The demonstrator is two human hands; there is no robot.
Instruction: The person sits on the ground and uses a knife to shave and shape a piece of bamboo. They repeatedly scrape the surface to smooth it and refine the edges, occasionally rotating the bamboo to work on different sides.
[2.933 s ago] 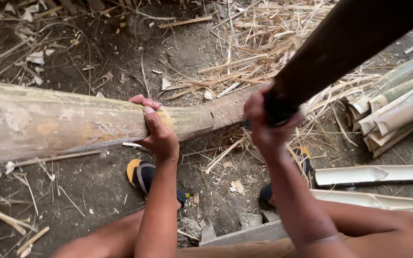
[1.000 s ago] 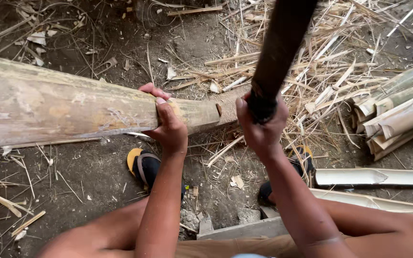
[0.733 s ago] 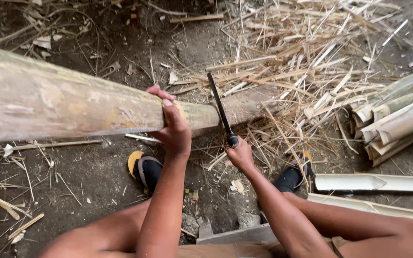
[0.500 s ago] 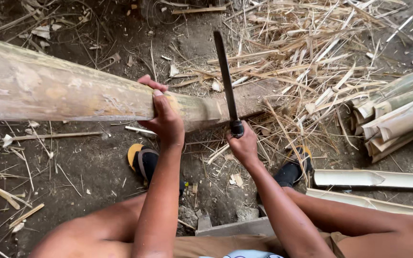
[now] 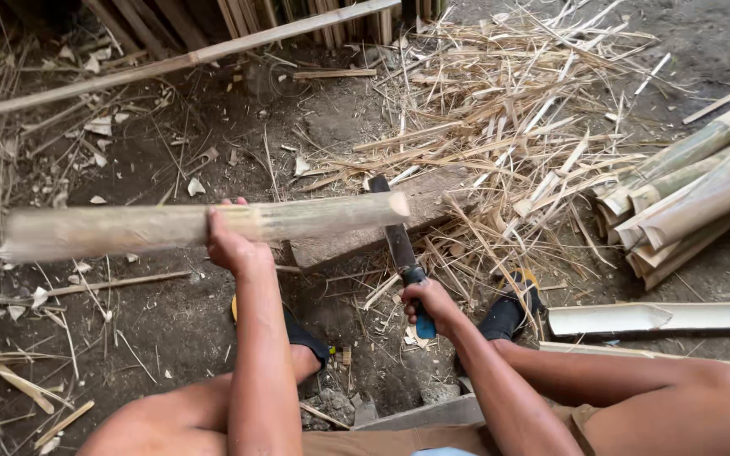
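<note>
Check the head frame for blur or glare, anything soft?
Head view: the bamboo pole is motion-smeared, worst at its left end; the left hand gripping it is slightly soft. The right hand and machete read sharp. Light is diffuse, with no glare and soft shadows on the dirt floor.

The bamboo pole (image 5: 196,228) was pale tan, the knife's handle (image 5: 422,321) blue, its blade (image 5: 394,232) dark, the sandals (image 5: 509,312) black.
</note>
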